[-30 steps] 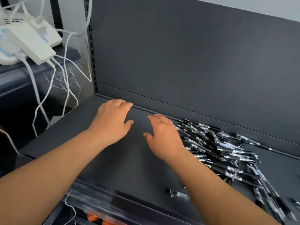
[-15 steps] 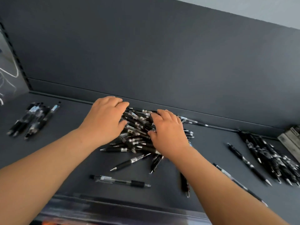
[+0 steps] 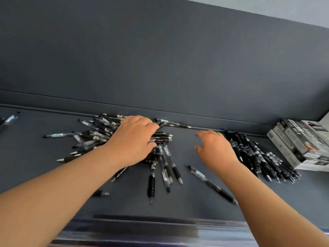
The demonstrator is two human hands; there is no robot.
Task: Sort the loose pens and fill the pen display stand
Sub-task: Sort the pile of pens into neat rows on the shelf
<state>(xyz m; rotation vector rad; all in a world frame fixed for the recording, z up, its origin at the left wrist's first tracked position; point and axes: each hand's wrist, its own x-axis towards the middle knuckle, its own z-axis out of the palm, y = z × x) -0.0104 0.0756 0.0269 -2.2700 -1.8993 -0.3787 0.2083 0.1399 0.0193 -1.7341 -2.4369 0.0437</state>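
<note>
At the right end of the dark shelf stands a stack of grey boxes, all closed, so their contents cannot be told. The loose pens lie on the bare shelf. There is a tangled heap left of centre and a tidier row laid side by side near the boxes. A few more pens sit at the far left edge, and a single pen lies alone between heap and row. The left hand lies palm down on the heap, its fingers bent over the far pens (whether they pinch any is hidden under the hand). The right hand is loose, fingers spread and slightly curved, holding nothing; it sits just beside the left side of the row, and whether it touches those pens cannot be told
</note>
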